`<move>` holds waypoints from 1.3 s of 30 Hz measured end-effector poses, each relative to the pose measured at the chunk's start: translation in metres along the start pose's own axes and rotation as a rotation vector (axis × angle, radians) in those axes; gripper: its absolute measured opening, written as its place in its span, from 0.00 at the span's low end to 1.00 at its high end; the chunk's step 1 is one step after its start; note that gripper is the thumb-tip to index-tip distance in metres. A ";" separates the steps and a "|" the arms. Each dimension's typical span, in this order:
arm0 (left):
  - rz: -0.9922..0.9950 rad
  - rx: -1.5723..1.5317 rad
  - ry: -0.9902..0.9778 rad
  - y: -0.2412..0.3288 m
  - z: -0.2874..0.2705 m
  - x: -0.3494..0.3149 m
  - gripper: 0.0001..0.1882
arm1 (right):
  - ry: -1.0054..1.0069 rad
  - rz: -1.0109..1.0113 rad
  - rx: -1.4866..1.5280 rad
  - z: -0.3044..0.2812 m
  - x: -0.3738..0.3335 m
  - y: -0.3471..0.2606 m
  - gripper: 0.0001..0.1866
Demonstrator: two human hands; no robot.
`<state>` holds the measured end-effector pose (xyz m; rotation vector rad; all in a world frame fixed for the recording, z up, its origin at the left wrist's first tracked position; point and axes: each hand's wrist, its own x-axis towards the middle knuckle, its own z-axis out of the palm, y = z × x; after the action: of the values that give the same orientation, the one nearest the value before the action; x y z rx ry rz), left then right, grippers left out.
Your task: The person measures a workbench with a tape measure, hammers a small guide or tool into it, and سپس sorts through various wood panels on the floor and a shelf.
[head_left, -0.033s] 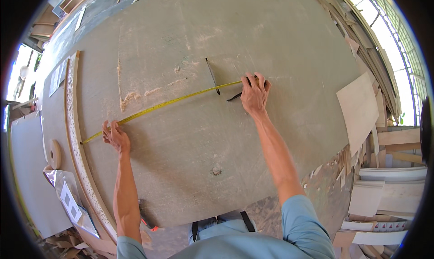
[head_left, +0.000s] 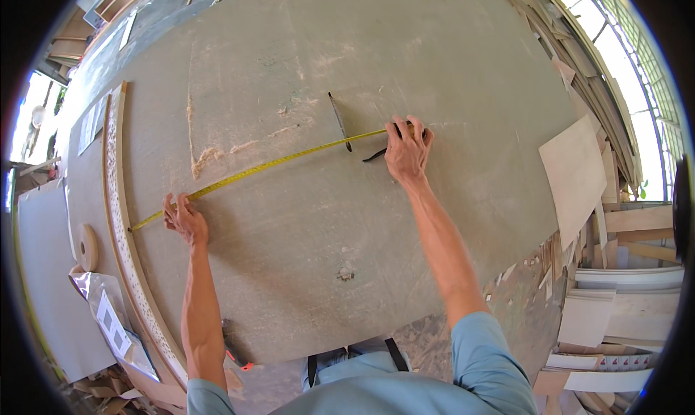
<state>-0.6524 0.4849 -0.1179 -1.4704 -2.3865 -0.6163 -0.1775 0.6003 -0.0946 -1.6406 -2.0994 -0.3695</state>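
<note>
A yellow tape measure (head_left: 268, 165) stretches slantwise across a large grey-brown board (head_left: 434, 60). Its far left end lies by a long pale strip (head_left: 119, 198). Near that end, my left hand (head_left: 187, 221) has its fingers closed on the blade, close to the board. My right hand (head_left: 409, 151) is wrapped round the other end, where the case is mostly hidden under the fingers. A short black strap (head_left: 375, 156) shows beside the right hand. Just left of it, a thin dark pencil-like stick (head_left: 337, 118) lies with its near end at the blade.
A roll of tan tape (head_left: 87, 247) and a clear plastic package (head_left: 108, 306) sit left of the strip. At the board's near edge lies a dark tool with an orange-red end (head_left: 239, 357). Loose sheets (head_left: 575, 179) and stacked offcuts (head_left: 615, 313) crowd the right side.
</note>
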 end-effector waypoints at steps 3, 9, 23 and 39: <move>-0.002 0.003 0.002 0.000 0.001 -0.001 0.09 | -0.008 -0.002 -0.005 0.001 0.000 0.000 0.11; -0.106 -0.042 0.039 0.000 -0.007 -0.005 0.12 | -0.019 -0.008 -0.014 0.001 0.001 -0.001 0.11; -0.623 0.564 0.161 -0.247 -0.163 -0.174 0.31 | 0.017 0.003 -0.014 0.001 0.004 -0.003 0.11; -0.753 0.506 0.208 -0.275 -0.170 -0.237 0.22 | 0.046 -0.010 0.008 0.004 0.003 -0.004 0.09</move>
<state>-0.7906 0.1092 -0.1323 -0.2729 -2.6103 -0.2434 -0.1822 0.6036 -0.0959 -1.6023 -2.0735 -0.3983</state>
